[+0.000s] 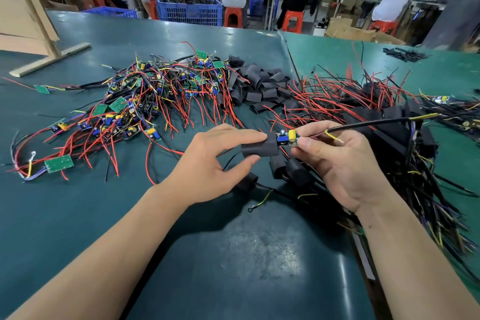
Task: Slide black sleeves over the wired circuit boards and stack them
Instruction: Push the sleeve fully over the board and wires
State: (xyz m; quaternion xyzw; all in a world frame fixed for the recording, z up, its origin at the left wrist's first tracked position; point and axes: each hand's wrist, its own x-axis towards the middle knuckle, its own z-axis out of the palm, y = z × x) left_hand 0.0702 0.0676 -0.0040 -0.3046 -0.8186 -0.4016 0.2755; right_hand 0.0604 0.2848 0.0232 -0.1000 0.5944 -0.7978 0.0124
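Observation:
My left hand [215, 161] pinches a black sleeve [259, 147] between thumb and fingers above the table. My right hand [345, 161] holds a wired circuit board [287, 137] with blue and yellow parts; its left end sits inside the sleeve's mouth. A black cable [368, 123] with a yellow wire runs from the board to the right. A heap of bare wired boards [145, 93] lies at the left. Loose black sleeves [262, 86] are piled behind my hands. Sleeved boards [389, 122] with red and black wires are stacked at the right.
The green table [233, 254] stretches below my hands. A few sleeved units [288, 171] lie just under my hands. A wooden stand [49, 60] is at the far left. Blue crates [189, 9] and seated people fill the background.

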